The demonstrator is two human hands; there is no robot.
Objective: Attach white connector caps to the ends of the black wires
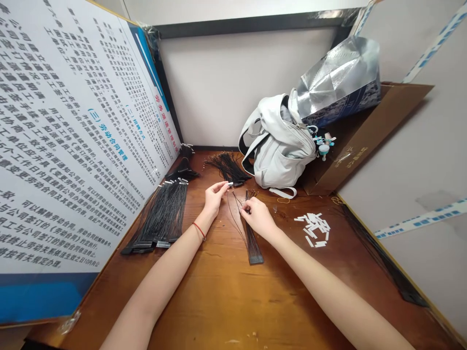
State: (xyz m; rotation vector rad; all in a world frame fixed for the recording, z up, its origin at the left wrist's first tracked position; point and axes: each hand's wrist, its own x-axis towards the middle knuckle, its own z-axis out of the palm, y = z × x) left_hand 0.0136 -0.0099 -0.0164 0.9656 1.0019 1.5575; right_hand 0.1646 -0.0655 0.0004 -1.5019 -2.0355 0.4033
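Nearest, on the brown wooden desk (219, 301), the right hand (257, 218) sits at 12 o'clock, its thumb and fingers pinched closed on fine black wires (236, 206) rising from a flat wire bundle (251, 238) with a dark connector at its near end. At 11 o'clock, the left hand (215, 197), with a red string bracelet (199, 230) at the wrist, pinches a small white piece (229, 184). Packed black wire bundles (160, 218) lie at 10 o'clock, white strips (313, 229) at 2 o'clock, a fanned black wire bunch (226, 167) at 12 o'clock, and a pale grey backpack (279, 146) farther off at 1 o'clock
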